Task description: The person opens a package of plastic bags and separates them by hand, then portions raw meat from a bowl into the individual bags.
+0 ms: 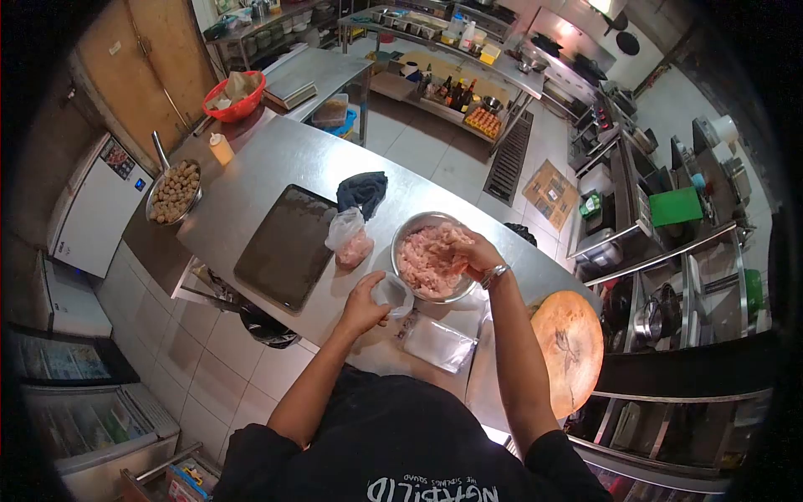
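My left hand [365, 307] is closed around the edge of a clear plastic bag [391, 293], its mouth held apart beside the bowl. A steel bowl [401, 227] holds pale pink raw ground meat [425, 261]. My right hand [478, 253], with a watch on the wrist, reaches over the bowl's right side, fingers curled into the meat. Left of the bowl stands a plastic bag of meat [351, 241]. A stack of clear plastic bags [439, 344] lies just below the bowl, near my body.
A dark tray [286, 247] and a dark cloth [362, 194] lie left on the steel table [251, 163]. A round wooden chopping board [569, 351] sits at the right. Beyond are a pan of brown balls [176, 194], a squeeze bottle [221, 149] and a red basket [237, 105].
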`<state>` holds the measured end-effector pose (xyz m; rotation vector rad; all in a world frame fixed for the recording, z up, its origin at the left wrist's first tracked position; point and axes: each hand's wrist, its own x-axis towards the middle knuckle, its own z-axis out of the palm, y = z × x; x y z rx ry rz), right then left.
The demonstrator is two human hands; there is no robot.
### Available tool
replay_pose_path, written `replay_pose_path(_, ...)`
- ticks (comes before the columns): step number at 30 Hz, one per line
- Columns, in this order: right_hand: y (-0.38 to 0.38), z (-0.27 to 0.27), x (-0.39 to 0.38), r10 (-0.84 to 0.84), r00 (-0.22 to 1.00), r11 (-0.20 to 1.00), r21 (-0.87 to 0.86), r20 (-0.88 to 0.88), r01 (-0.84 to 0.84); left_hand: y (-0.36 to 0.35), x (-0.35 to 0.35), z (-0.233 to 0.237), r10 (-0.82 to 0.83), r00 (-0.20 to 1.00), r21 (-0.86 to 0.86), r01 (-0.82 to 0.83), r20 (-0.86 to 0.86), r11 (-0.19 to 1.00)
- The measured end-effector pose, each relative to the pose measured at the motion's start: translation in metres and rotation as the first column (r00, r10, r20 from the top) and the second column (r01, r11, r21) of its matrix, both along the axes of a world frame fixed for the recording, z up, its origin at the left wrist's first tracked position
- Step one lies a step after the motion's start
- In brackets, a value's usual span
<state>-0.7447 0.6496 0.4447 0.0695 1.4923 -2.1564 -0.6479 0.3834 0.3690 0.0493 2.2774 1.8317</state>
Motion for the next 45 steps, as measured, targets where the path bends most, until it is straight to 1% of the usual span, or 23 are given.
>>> replay_pose_path(3,-0.028,0.019,0.016,0.053,0.999,0.996,-0.066,-0.005,-0.053,-0.001,-0.001,0.006,-0.003,0.995,0.066,-0.004,0.096,0.998)
replay_pose_path(5,-0.04,0.001,0.02,0.122,0.992,0.984,-0.126,-0.018,-0.123,-0.002,-0.003,0.003,-0.007,0.994,0.075,-0.001,0.108,0.997)
replay_pose_path(9,-0.075,-0.018,0.039,0.088,0.996,0.993,-0.074,-0.005,-0.088,-0.002,-0.003,0.013,0.004,0.979,0.105,-0.026,0.206,0.994)
replay_pose_path(11,-0.085,-0.03,0.046,0.218,0.954,0.953,0.254,-0.205,-0.164,-0.003,-0.002,0.013,-0.025,0.98,0.132,-0.001,0.197,0.991)
replay_pose_path(13,-0.091,-0.032,0.05,0.258,0.94,0.948,0.245,-0.222,-0.202,-0.006,-0.002,0.007,-0.007,0.981,0.137,-0.02,0.195,0.99)
replay_pose_path(15,-0.089,-0.038,0.053,0.39,0.904,0.876,0.374,-0.177,-0.304,-0.009,0.0,0.002,0.006,0.981,0.143,-0.034,0.193,0.989)
replay_pose_path(16,-0.092,-0.045,0.052,0.429,0.88,0.826,0.482,-0.202,-0.292,-0.01,0.001,0.002,0.016,0.986,0.156,-0.043,0.167,0.987)
replay_pose_path(17,-0.09,-0.051,0.052,0.428,0.881,0.826,0.482,-0.201,-0.291,-0.009,0.003,0.001,0.026,0.99,0.169,-0.05,0.141,0.984)
replay_pose_path(19,-0.097,-0.031,0.058,0.523,0.777,0.657,0.746,-0.35,-0.107,-0.007,0.004,0.001,0.021,0.989,0.176,-0.047,0.148,0.983)
replay_pose_path(20,-0.1,-0.023,0.061,0.523,0.777,0.657,0.746,-0.351,-0.106,-0.006,0.004,0.001,0.019,0.988,0.181,-0.048,0.156,0.982)
replay_pose_path(22,-0.105,-0.01,0.067,0.553,0.699,0.518,0.844,-0.453,0.137,-0.003,0.004,-0.008,0.038,0.987,0.186,-0.067,0.153,0.98)
replay_pose_path(23,-0.107,-0.004,0.067,0.553,0.699,0.518,0.844,-0.453,0.137,-0.002,0.003,-0.013,0.057,0.987,0.192,-0.086,0.153,0.978)
replay_pose_path(25,-0.11,0.007,0.067,0.582,0.758,0.365,0.928,-0.294,0.079,-0.002,0.003,-0.013,0.054,0.988,0.202,-0.083,0.146,0.976)
replay_pose_path(26,-0.108,0.001,0.067,0.582,0.758,0.366,0.927,-0.294,0.079,-0.003,0.003,-0.013,0.051,0.989,0.212,-0.08,0.14,0.974)
replay_pose_path(28,-0.102,-0.009,0.066,0.556,0.729,0.487,0.867,-0.4,0.105,-0.002,0.004,-0.021,0.081,0.994,0.212,-0.094,0.071,0.973)
replay_pose_path(32,-0.088,-0.007,0.061,0.536,0.739,0.478,0.868,-0.409,0.134,-0.007,-0.001,-0.044,0.048,0.998,0.2,-0.04,-0.033,0.979)
replay_pose_path(35,-0.064,-0.022,0.039,0.36,0.82,0.478,0.843,-0.445,0.247,-0.005,0.004,-0.022,0.032,0.999,0.217,-0.041,0.042,0.975)
replay_pose_path(37,-0.041,-0.039,0.013,0.432,0.858,0.296,0.942,-0.279,0.157,-0.002,0.01,-0.004,0.041,0.999,0.255,-0.046,0.022,0.966)
replay_pose_path(38,-0.036,-0.047,0.003,0.428,0.859,0.295,0.942,-0.281,0.161,0.0,0.012,0.005,0.053,0.999,0.294,-0.051,0.001,0.954)
replay_pose_path(40,-0.027,-0.066,-0.008,0.606,0.786,0.106,0.992,-0.123,0.074,0.002,0.02,0.029,0.034,0.999,0.305,-0.035,0.008,0.952)
replay_pose_path(41,-0.028,-0.08,-0.01,0.604,0.788,0.107,0.992,-0.123,0.073,0.002,0.022,0.035,0.022,1.0,0.315,-0.025,0.016,0.949)
replay_pose_path(43,-0.039,-0.101,-0.008,0.816,0.556,0.049,0.977,-0.159,0.207,0.001,0.017,0.016,0.034,0.999,0.33,-0.046,0.04,0.943)
replay_pose_path(45,-0.048,-0.1,-0.002,0.785,0.611,-0.002,0.986,-0.102,0.167,-0.005,0.011,-0.012,0.057,0.996,0.344,-0.076,0.063,0.936)
